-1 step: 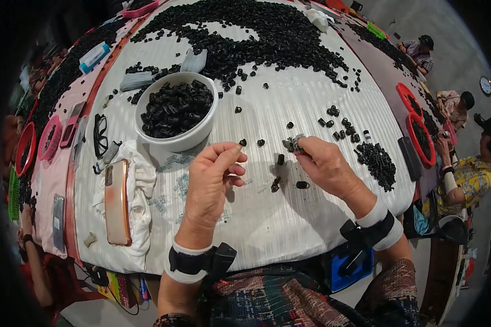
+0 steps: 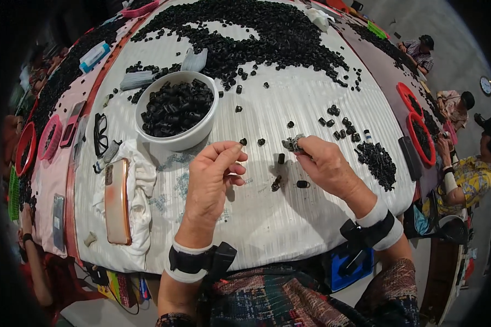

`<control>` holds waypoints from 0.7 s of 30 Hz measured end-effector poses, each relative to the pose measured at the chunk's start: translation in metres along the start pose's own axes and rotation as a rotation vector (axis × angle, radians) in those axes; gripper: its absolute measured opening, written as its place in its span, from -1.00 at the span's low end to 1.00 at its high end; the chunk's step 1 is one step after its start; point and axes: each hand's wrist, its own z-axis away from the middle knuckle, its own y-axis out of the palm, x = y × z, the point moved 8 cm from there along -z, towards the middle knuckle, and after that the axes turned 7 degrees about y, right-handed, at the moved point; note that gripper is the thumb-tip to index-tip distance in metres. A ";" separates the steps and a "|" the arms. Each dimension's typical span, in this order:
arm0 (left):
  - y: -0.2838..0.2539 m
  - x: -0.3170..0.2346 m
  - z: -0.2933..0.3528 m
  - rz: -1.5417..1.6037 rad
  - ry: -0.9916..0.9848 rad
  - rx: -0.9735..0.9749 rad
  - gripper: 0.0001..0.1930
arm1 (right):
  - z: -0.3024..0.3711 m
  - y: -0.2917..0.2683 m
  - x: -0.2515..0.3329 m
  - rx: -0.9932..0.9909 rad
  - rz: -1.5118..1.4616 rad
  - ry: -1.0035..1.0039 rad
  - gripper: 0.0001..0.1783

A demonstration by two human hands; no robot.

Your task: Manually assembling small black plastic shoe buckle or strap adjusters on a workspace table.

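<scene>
My left hand [image 2: 215,169] is closed in a pinch of thumb and forefinger, with a small black plastic part [image 2: 243,141] at its fingertips. To its right, my right hand [image 2: 324,163] pinches a small grey, lumpy object [image 2: 293,144], whose exact kind does not show. Between and below the hands lie a short black cylinder [image 2: 281,158], a dark piece [image 2: 276,183] and another black cylinder [image 2: 302,185]. A white bucket [image 2: 183,143] heaped with black parts stands beyond my left hand. Several black cylinders [image 2: 341,133] are scattered past my right hand.
Black parts [image 2: 267,38] cover the table's far end. A heap of small black pieces [image 2: 377,166] lies right. Left are eyeglasses [image 2: 100,135], a phone [image 2: 117,201] and a white cloth [image 2: 139,180]. Red baskets [image 2: 420,139] stand on the right-hand table, where other people sit.
</scene>
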 end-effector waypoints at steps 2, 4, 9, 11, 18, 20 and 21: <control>-0.001 0.001 -0.002 0.008 0.017 0.018 -0.83 | 0.002 0.001 0.002 0.018 0.017 -0.007 -0.88; -0.001 0.000 -0.003 0.004 0.017 0.014 -0.83 | 0.006 -0.009 0.007 -0.004 -0.042 -0.013 -0.86; -0.001 0.001 -0.002 0.004 0.004 0.021 -0.82 | 0.023 -0.015 -0.001 0.017 -0.022 0.033 -0.84; -0.002 -0.001 -0.002 0.011 0.006 -0.003 -0.85 | 0.026 -0.015 -0.005 0.028 -0.049 0.042 -0.83; -0.010 -0.012 -0.003 0.075 0.102 -0.059 -0.86 | 0.019 0.005 0.025 0.112 -0.070 -0.036 -0.82; -0.015 -0.020 -0.005 0.123 0.196 -0.090 -0.87 | 0.011 0.014 0.035 0.071 -0.105 -0.100 -0.82; -0.016 -0.020 -0.005 0.117 0.197 -0.091 -0.87 | 0.008 0.020 0.040 0.083 -0.103 -0.111 -0.84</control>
